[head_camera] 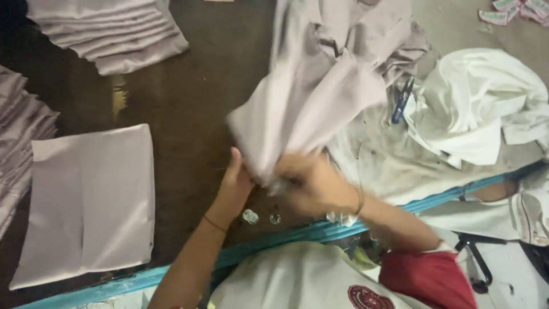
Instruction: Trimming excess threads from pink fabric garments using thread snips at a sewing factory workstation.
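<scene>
Head view: pale lilac garment [320,97] bunched above, both left hand [235,186] and right hand [309,183] gripping its lower edge.

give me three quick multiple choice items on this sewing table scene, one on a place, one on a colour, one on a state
1. Where does the flat folded cloth lie?
A. left of both hands on the dark table
B. on top of the white heap
C. under the snips

2. What colour is the table's near edge?
A. red
B. blue-green
C. yellow

3. What is the state of the pale garment at the hands?
A. folded flat in a stack
B. lifted and bunched, gripped at its lower end
C. lying untouched

Answers:
1. A, the folded piece lies alone at the left, apart from the left hand.
2. B, a blue-green strip runs along the edge nearest the person.
3. B, the left hand and the blurred right hand both hold its lower end while the rest hangs up over the table.
</scene>
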